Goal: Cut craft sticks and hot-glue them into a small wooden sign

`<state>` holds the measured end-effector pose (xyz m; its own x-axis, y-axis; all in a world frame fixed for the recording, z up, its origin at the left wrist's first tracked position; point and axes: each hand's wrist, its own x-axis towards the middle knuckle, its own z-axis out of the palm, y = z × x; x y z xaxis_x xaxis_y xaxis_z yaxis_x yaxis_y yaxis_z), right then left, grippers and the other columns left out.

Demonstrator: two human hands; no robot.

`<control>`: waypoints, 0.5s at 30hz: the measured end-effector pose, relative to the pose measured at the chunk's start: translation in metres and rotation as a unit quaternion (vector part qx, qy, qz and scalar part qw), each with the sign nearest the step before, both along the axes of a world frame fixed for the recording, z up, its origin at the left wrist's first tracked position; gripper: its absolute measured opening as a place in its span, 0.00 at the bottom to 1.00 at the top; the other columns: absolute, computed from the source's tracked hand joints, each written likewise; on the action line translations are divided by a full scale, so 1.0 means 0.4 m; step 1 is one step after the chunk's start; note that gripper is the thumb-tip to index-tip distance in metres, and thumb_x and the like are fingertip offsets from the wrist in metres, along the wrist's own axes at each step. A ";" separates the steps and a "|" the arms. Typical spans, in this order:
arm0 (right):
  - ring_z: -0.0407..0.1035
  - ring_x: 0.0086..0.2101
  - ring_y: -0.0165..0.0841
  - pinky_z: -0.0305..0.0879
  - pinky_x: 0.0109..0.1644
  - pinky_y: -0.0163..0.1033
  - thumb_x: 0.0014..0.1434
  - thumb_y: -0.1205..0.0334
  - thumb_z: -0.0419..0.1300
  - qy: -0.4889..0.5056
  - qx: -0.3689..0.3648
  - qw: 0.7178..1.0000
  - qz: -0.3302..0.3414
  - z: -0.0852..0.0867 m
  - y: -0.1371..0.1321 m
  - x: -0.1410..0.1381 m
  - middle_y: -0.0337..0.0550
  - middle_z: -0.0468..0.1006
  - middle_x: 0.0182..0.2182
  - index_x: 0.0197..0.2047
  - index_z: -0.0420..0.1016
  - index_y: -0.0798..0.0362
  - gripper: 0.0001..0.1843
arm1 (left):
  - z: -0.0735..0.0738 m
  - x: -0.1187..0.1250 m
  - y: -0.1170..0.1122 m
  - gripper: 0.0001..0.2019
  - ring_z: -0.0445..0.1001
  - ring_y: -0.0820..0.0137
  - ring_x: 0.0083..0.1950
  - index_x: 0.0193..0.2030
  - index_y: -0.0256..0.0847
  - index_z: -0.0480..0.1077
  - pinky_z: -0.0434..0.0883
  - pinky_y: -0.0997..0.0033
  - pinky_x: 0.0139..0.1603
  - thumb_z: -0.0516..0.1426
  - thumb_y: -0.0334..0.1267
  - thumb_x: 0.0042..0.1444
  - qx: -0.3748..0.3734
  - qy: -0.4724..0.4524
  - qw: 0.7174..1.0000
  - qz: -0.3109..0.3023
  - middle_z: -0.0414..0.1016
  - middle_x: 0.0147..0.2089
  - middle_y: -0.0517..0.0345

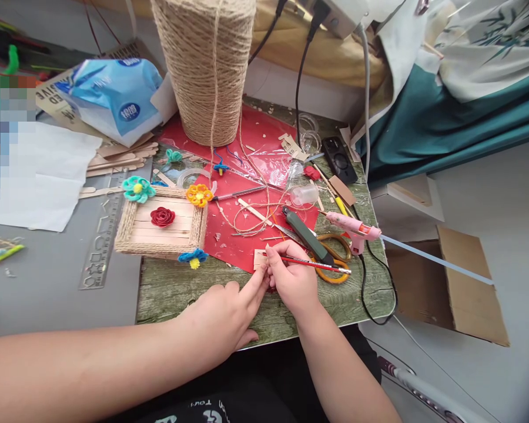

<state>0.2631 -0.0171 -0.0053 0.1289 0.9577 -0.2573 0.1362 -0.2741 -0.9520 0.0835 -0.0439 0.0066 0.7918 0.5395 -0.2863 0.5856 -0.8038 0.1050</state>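
Observation:
My right hand (293, 279) is closed around a red pencil (311, 262), its eraser end pointing right. The pencil's other end meets a small pale wooden piece (259, 258) at the edge of the red sheet. My left hand (224, 314) lies beside it, fingers stretched out to the piece and thumb apart. Part of the piece is hidden under my fingers. Left of my hands is a twine-wrapped stick frame (161, 247) with a red paper rose (163, 217) on it and fuzzy flowers at its corners.
A twine spool (205, 70) stands at the back. Scissors (335, 277), a green-grey utility knife (306, 232) and a pink glue gun (352, 228) with a trailing cord lie right. A clear ruler (100, 235) rests on a grey mat (62, 294); a cardboard box (469, 288) sits beyond the table.

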 end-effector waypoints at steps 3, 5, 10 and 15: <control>0.66 0.17 0.27 0.64 0.22 0.33 0.65 0.43 0.66 0.000 -0.002 1.000 0.002 0.001 0.001 0.000 0.32 0.72 0.20 0.34 0.72 0.49 0.19 | 0.002 0.001 0.001 0.52 0.77 0.62 0.39 0.82 0.33 0.43 0.77 0.60 0.35 0.59 0.62 0.63 -0.006 0.000 1.000 0.000 0.29 0.82 0.27; 0.66 0.17 0.27 0.65 0.22 0.33 0.65 0.43 0.66 -0.006 0.000 1.000 0.000 -0.001 0.000 0.001 0.33 0.73 0.20 0.34 0.72 0.49 0.19 | 0.003 0.002 0.002 0.52 0.77 0.61 0.39 0.82 0.34 0.43 0.76 0.60 0.35 0.60 0.62 0.63 -0.009 0.001 1.000 0.000 0.28 0.82 0.27; 0.66 0.17 0.27 0.65 0.22 0.33 0.65 0.43 0.66 0.001 -0.002 1.000 -0.002 -0.006 -0.003 0.002 0.33 0.73 0.20 0.34 0.72 0.49 0.19 | 0.003 0.000 0.001 0.52 0.77 0.61 0.38 0.81 0.32 0.43 0.76 0.60 0.34 0.60 0.62 0.63 -0.006 0.002 1.000 -0.004 0.29 0.82 0.25; 0.66 0.17 0.27 0.65 0.21 0.33 0.65 0.43 0.67 0.010 -0.005 1.000 -0.003 -0.004 -0.002 0.000 0.32 0.72 0.19 0.34 0.72 0.49 0.19 | 0.003 0.000 0.002 0.51 0.77 0.62 0.39 0.81 0.32 0.45 0.77 0.61 0.34 0.59 0.62 0.63 0.001 0.003 1.000 -0.006 0.30 0.82 0.26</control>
